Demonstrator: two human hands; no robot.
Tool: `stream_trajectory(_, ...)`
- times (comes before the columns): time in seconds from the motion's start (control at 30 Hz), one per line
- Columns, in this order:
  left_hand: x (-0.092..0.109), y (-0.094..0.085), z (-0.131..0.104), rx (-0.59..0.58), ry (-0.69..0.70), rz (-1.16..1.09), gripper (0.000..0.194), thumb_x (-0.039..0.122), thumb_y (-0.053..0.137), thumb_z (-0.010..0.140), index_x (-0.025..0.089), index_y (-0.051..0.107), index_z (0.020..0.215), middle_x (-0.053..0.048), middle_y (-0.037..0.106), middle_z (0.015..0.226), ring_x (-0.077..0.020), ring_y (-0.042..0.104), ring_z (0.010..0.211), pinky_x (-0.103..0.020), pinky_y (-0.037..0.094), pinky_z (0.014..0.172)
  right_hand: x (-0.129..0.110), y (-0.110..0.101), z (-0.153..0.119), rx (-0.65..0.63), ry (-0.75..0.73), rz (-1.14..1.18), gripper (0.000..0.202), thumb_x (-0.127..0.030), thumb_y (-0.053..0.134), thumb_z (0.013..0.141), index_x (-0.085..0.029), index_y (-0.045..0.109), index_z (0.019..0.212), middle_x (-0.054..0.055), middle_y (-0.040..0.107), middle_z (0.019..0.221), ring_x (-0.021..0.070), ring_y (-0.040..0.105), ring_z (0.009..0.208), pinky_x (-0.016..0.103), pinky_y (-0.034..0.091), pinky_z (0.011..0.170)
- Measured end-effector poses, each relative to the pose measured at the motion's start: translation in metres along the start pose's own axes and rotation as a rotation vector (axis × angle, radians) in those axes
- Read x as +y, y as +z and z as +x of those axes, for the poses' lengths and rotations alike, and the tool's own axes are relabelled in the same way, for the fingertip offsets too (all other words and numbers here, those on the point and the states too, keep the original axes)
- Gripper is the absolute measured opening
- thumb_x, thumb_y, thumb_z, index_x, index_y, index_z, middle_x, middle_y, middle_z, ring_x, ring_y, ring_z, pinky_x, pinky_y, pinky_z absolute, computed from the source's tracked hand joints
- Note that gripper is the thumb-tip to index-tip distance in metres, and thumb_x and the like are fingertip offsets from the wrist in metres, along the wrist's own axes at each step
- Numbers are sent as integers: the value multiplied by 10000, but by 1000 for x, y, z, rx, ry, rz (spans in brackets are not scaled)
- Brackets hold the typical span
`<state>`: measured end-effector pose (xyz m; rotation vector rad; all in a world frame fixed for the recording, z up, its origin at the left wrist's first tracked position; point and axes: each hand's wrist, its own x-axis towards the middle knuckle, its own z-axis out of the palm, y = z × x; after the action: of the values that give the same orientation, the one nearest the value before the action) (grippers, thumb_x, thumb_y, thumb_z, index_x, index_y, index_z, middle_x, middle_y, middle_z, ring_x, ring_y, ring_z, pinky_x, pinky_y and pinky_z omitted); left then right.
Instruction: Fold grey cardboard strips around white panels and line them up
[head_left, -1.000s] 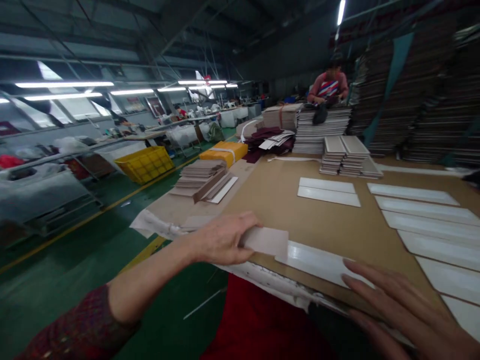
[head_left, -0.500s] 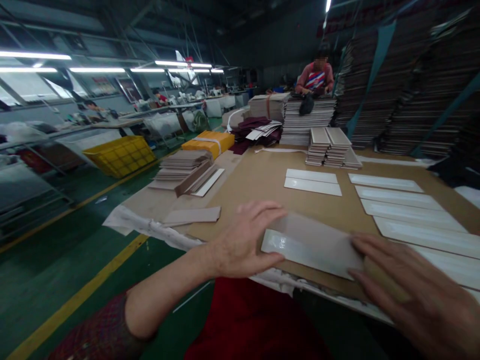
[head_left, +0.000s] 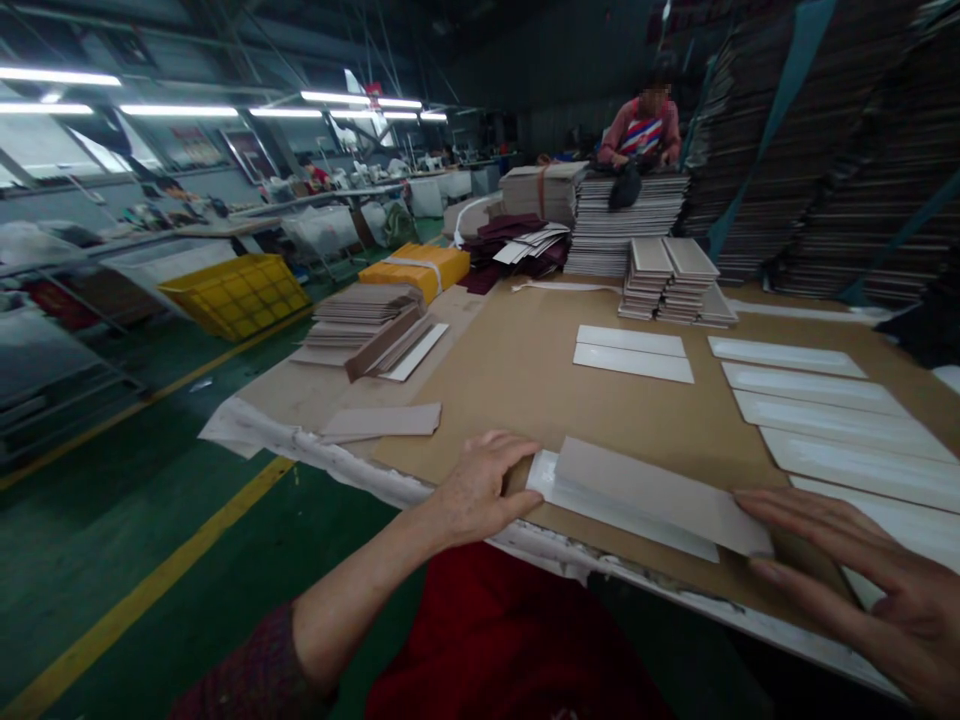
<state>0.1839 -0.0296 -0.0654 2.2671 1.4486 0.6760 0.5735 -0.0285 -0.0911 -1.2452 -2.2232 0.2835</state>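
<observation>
A grey-brown cardboard strip (head_left: 652,493) lies on top of a glossy white strip (head_left: 592,500) near the front edge of the brown table (head_left: 525,390). My left hand (head_left: 480,487) touches the left end of the two strips, fingers curled against them. My right hand (head_left: 862,575) rests with fingers spread at the right end of the cardboard strip. Neither hand lifts anything off the table.
White strips (head_left: 825,420) lie in rows on the right, two more (head_left: 634,353) in the middle. A loose cardboard strip (head_left: 382,421) and a stack of strips (head_left: 367,320) sit at left. Stacks (head_left: 667,280) stand behind, where another person (head_left: 645,125) works. A yellow crate (head_left: 236,293) stands on the floor.
My left hand brought the cardboard strip from the table's left edge onto the white strip. Both hands now sit at the ends of the pair, and the view has shifted left.
</observation>
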Motion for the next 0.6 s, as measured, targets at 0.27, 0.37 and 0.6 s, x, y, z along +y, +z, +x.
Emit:
stream_trajectory(0.27, -3, -1, -1, 3, -26, -42, 551, 360, 742, 799, 231, 565, 1305, -102, 654, 1276, -309, 535, 1229, -549, 381, 1070, -1, 17, 13, -71, -132, -9, 471, -600, 531, 982, -375, 516, 1396, 16, 578, 1387, 296, 513, 1301, 580, 543, 1005)
stream_trajectory(0.37, -2, -1, -1, 5, -22, -49, 544, 377, 736, 802, 223, 572, 1298, -104, 659, 1274, -311, 532, 1232, -539, 379, 1066, -3, 19, 17, -51, -156, -6, 461, -593, 521, 989, -363, 532, 1389, 17, 596, 1367, 291, 531, 1281, 562, 547, 999)
stream_trajectory(0.6, -3, 2, 0, 31, 28, -46, 416, 413, 647, 889, 221, 600, 1256, -93, 675, 1255, -288, 553, 1202, -507, 376, 1045, -3, 21, 18, -47, -139, 28, 457, -587, 553, 968, -348, 590, 1355, 18, 608, 1361, 304, 541, 1276, 552, 550, 997)
